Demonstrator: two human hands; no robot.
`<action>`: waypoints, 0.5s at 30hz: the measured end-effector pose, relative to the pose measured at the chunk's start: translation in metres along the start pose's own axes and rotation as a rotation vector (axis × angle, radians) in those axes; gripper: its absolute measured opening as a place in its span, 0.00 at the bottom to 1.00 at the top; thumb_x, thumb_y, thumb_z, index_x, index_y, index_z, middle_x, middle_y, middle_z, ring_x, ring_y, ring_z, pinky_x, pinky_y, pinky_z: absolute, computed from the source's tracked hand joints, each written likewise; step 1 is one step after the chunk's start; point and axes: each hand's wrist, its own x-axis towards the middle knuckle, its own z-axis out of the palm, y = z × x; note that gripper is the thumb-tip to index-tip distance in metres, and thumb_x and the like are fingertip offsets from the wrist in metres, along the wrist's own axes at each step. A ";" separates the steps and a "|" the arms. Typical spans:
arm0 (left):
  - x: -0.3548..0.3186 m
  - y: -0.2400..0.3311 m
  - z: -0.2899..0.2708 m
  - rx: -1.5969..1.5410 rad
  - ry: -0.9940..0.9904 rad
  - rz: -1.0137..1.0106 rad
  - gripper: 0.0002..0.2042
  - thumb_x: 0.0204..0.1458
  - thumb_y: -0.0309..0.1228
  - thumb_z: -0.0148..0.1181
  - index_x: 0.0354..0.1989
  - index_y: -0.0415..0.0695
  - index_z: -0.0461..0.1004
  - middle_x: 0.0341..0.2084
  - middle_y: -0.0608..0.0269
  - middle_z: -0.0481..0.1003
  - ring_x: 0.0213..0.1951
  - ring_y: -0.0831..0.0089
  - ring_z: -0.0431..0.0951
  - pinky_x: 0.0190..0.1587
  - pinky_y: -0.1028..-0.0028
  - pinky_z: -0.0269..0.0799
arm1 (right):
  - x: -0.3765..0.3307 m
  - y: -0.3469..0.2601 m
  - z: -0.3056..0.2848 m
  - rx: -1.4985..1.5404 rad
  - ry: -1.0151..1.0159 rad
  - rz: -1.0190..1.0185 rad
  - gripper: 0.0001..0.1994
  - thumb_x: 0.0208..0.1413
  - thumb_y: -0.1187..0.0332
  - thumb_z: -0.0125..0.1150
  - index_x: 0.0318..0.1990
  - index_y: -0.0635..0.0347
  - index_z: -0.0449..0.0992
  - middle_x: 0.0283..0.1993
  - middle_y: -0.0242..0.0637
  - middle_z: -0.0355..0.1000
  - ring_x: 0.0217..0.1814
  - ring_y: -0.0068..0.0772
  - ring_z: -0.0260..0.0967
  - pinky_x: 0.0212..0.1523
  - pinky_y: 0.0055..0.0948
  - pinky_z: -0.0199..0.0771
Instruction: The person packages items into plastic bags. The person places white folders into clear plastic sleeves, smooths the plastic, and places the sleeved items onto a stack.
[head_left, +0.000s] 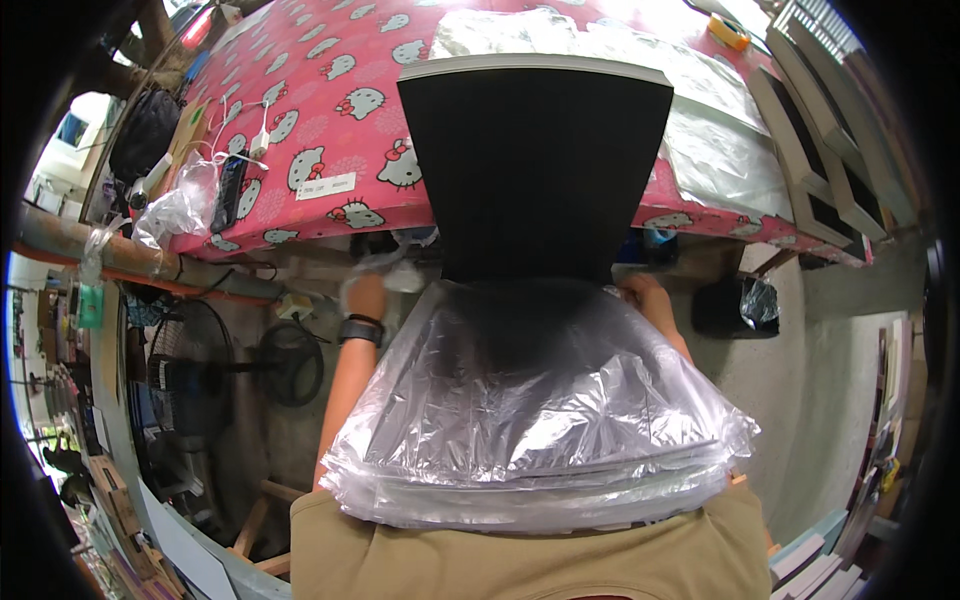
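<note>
A large black panel [535,170] with a pale edge stands upright against the table's near edge. Its lower part is inside a clear plastic bag [540,400], which spreads over my lap on top of a stack of more clear bags [530,500]. My left hand [366,292], with a dark band at the wrist, is at the left of the bag's mouth; it is closed on loose plastic, its fingers partly blurred. At the right of the mouth, my right hand [648,296] has curled fingers closed on the bag's edge.
The table has a pink cat-print cover [290,110]. Clear plastic sheets [715,140] lie at its right, with a tape roll [729,32] behind. Pale-edged panels [810,130] lean on the right. At left are a black remote [229,190], white cables and a fan [190,365].
</note>
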 end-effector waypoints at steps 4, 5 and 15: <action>-0.009 -0.031 -0.093 -0.088 0.277 -0.400 0.12 0.38 0.24 0.50 0.35 0.45 0.72 0.30 0.51 0.68 0.33 0.53 0.71 0.34 0.61 0.68 | 0.001 -0.104 -0.064 0.906 -0.291 0.089 0.20 0.46 0.63 0.54 0.44 0.69 0.68 0.45 0.42 0.67 0.46 0.31 0.64 0.45 0.27 0.63; -0.011 -0.038 -0.116 -0.107 0.383 -0.483 0.13 0.38 0.23 0.50 0.35 0.44 0.71 0.31 0.51 0.68 0.34 0.52 0.71 0.34 0.60 0.68 | -0.005 -0.120 -0.071 1.315 -0.493 -0.081 0.25 0.46 0.60 0.58 0.47 0.73 0.65 0.47 0.50 0.65 0.49 0.36 0.62 0.47 0.30 0.62; 0.038 -0.128 -0.166 -0.059 0.322 -0.677 0.39 0.40 0.22 0.50 0.61 0.51 0.36 0.37 0.46 0.68 0.33 0.53 0.73 0.34 0.59 0.68 | 0.030 -0.063 0.018 0.270 -0.697 0.147 0.20 0.52 0.59 0.49 0.49 0.60 0.66 0.50 0.48 0.63 0.55 0.41 0.56 0.55 0.30 0.53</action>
